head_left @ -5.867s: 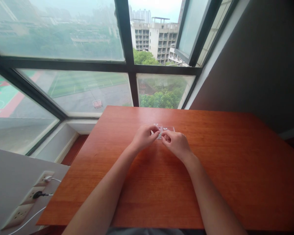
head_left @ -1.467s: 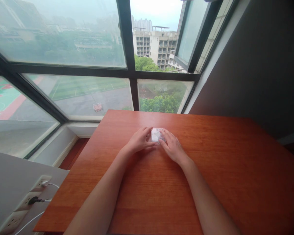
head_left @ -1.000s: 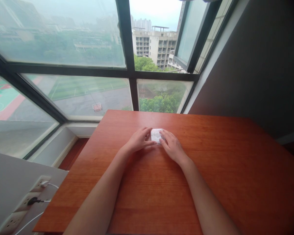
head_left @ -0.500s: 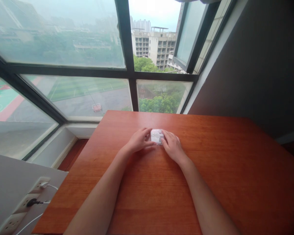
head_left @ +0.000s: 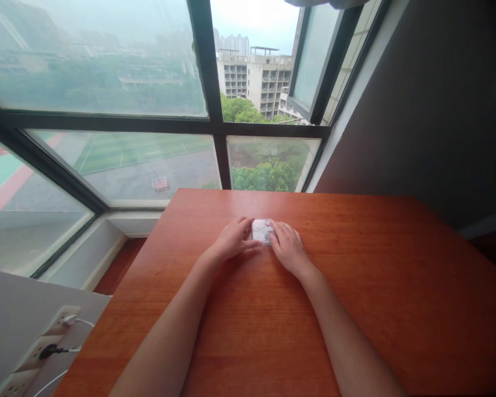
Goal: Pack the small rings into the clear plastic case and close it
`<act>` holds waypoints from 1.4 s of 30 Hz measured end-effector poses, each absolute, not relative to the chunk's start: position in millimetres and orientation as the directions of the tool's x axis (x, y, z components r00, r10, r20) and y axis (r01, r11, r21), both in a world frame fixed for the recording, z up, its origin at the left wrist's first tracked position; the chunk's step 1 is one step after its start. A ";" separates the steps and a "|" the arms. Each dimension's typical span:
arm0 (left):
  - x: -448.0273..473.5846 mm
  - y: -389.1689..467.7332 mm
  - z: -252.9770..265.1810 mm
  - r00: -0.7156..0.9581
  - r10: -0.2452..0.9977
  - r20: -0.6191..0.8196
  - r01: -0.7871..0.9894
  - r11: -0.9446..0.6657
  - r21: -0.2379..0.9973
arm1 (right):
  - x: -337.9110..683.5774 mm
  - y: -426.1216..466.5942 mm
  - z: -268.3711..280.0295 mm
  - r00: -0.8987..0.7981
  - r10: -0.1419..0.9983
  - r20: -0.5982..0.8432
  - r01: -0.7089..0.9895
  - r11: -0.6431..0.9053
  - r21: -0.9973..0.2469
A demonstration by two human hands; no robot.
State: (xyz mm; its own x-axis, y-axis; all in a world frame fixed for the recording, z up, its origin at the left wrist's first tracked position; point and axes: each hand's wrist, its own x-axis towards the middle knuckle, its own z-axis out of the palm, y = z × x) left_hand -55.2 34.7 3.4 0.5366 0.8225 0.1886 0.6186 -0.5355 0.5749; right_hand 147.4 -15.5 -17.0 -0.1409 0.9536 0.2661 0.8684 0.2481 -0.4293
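On the reddish-brown wooden table [head_left: 248,342] is a small white rectangular pack [head_left: 261,231] with a shiny surface and faint grey and pink markings. Its exact kind cannot be made out. My left hand [head_left: 235,238] grips its left side, fingers at the far corner and thumb along the near edge. From the right, my right hand [head_left: 288,246] holds the other side, its fingers covering the pack's right end. Both forearms reach forward over the tabletop.
Large dark-framed windows [head_left: 217,129] rise behind the table's far edge, with one pane [head_left: 316,60] swung outward. A dark wall [head_left: 421,110] slopes at the right. At lower left, wall sockets [head_left: 37,353] hold plugs with cords beside the table.
The view has shifted slightly, so the window and table sit a little differently in the picture. Both hands stay around the white pack with almost no change in grip.
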 end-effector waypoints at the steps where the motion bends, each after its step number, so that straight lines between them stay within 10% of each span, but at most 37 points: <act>1: -55.6 34.4 4.2 0.538 0.821 0.189 0.618 -0.537 0.575 | 147.3 -15.7 -16.9 -0.141 0.952 0.271 0.867 0.251 -0.430; 13: -37.6 23.2 2.9 0.374 0.899 0.228 0.754 -0.438 0.491 | 149.3 -14.4 -16.6 0.051 0.950 0.308 0.793 0.149 -0.591; 28: -46.5 28.9 0.8 0.351 0.925 0.145 0.650 -0.352 0.674 | 127.4 -21.7 -16.5 0.081 0.924 0.374 0.874 0.115 -0.471; 42: -44.0 25.7 -4.7 0.304 0.916 0.262 0.692 -0.401 0.600 | 205.9 0.7 -18.9 0.541 0.717 0.440 0.792 -0.259 -0.552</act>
State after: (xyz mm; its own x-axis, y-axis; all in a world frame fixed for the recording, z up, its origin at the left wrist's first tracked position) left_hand -44.0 25.7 -4.7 0.3037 0.9159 0.2625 0.6919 -0.4014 0.6001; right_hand 205.9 0.7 -18.9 0.5409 0.7166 0.4404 0.7924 -0.2586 -0.5524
